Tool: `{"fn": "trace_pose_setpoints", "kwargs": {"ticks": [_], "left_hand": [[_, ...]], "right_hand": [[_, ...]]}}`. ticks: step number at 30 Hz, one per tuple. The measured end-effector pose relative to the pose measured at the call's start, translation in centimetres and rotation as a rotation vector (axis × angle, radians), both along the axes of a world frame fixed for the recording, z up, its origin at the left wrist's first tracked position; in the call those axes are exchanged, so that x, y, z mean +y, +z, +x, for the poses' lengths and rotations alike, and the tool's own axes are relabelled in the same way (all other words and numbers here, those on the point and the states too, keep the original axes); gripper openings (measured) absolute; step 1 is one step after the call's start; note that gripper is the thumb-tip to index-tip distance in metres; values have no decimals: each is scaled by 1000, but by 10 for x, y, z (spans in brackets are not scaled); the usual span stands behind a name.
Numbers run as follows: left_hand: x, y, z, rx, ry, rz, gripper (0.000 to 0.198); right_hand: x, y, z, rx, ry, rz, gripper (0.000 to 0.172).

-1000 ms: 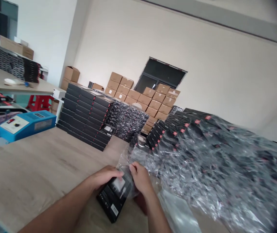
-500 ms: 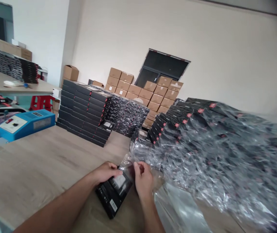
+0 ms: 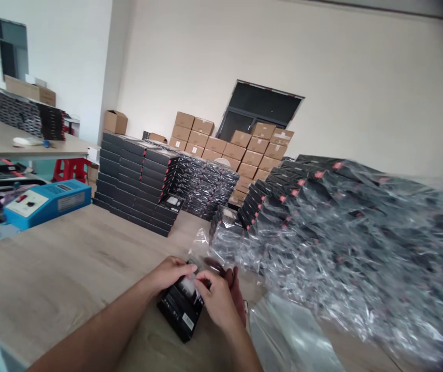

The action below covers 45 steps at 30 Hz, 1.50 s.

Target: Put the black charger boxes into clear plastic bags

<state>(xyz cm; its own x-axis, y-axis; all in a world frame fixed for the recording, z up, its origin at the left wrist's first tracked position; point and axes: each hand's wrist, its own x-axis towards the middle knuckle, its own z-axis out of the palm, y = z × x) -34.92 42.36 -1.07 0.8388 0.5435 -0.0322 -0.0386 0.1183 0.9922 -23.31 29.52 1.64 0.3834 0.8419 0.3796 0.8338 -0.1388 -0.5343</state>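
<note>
A flat black box (image 3: 180,309) with a white label and barcode lies on the wooden table (image 3: 62,268) close to me. Its far end sits in the mouth of a clear plastic bag (image 3: 205,253). My left hand (image 3: 169,274) grips the box's left upper edge with curled fingers. My right hand (image 3: 221,299) lies over the box's right side, thumb and fingers pinching the bag's edge against it.
A big heap of bagged black boxes (image 3: 345,232) fills the right side. Loose clear bags (image 3: 287,336) lie at my right. Stacked unbagged black boxes (image 3: 136,186) stand ahead, a blue machine (image 3: 46,201) at the left, brown cartons (image 3: 240,152) behind.
My right hand has moved down and left from the bag's mouth onto the box. The box shifted slightly right. My view has turned a little.
</note>
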Motion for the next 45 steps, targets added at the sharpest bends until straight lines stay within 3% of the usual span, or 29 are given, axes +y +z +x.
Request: {"fn": "trace_pose_setpoints", "kwargs": {"ticks": [9,17,25,31,36,41,44,45], "left_hand": [[7,-4,-2,26,22,5,35],[6,3,-4,-8,44,6,39],[12,-6,-1,61,95,135,43],[13,-4,-2,82,122,176,45],[14,-3,-2,94,145,168,47],[14,2,-8,100,142,118,41],[16,9,-22,47,109,7,34],[17,11,-30,18,107,-41,41]], "right_hand": [[1,14,1,109,7,-69,22],[3,6,-1,170,83,-4,14],[4,4,0,289,128,-27,18],[6,2,-4,140,0,121,16],[10,-7,2,-31,-10,103,8],[8,-13,17,48,-173,288,19],[7,-17,21,76,-216,357,22],[7,-18,22,80,-217,355,23]]}}
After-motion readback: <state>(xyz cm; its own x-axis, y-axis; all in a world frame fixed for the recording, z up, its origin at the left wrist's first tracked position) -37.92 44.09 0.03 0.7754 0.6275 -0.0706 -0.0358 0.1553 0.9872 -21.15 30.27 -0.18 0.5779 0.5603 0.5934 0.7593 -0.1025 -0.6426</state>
